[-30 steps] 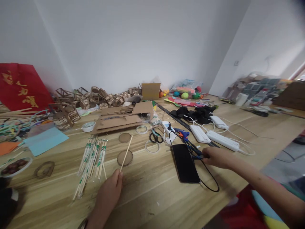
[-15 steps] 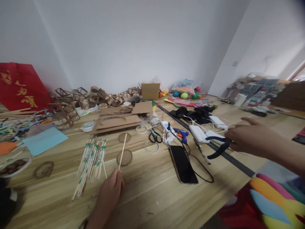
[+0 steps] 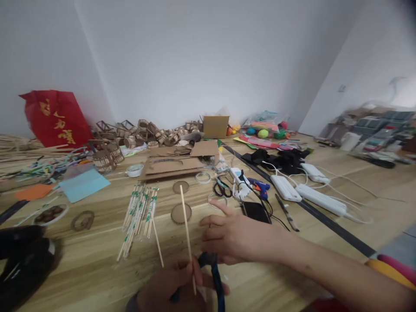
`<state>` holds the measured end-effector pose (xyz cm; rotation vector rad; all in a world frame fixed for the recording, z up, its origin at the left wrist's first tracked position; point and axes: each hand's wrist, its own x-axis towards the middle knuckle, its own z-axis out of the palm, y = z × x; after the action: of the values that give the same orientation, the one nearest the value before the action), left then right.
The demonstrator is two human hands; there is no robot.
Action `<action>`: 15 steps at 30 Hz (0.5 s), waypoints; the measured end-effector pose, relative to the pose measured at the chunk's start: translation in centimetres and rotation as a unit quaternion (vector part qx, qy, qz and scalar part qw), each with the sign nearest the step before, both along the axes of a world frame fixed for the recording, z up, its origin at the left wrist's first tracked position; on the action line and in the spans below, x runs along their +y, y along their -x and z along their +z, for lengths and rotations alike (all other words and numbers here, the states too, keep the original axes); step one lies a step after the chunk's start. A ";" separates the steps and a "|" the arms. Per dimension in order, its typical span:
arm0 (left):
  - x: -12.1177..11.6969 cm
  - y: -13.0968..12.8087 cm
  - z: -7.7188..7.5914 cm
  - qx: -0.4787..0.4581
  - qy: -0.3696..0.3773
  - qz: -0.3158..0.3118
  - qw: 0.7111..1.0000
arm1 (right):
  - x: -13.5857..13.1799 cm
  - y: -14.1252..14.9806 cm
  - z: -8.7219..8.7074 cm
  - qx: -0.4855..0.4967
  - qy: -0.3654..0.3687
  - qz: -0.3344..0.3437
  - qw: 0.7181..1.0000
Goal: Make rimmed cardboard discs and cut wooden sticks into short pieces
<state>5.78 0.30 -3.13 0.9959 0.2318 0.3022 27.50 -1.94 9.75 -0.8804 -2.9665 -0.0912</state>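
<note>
My left hand, low in the middle, is closed round a bare wooden chopstick that points up and away. My right hand has come beside it and grips dark blue-handled pliers; their handles hang close to the left fingers, and the pliers' head is hidden under the right hand. Whether the left fingers touch the pliers I cannot tell. Ahead lie two round cardboard discs. Left of them are several wrapped chopsticks with green print and one loose chopstick.
A phone lies partly behind my right hand. Past it are scissors, a blue glue gun, a craft knife and white power strips. Cardboard sheets and small baskets lie further back. A black object stands at left.
My right hand has swung left with the pliers, from the right side to beside my left hand. The left hand, still with the chopstick, is lower and further right; the view has turned left.
</note>
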 end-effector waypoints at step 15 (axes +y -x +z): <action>1.4 -1.0 -1.5 -0.013 -0.003 0.086 0.996 | 6.8 -8.8 -8.6 -0.135 -0.035 -0.452 0.881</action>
<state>6.74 1.67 -4.65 0.9794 0.2946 0.4727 36.32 4.89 1.11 -2.3005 -2.4309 -0.3683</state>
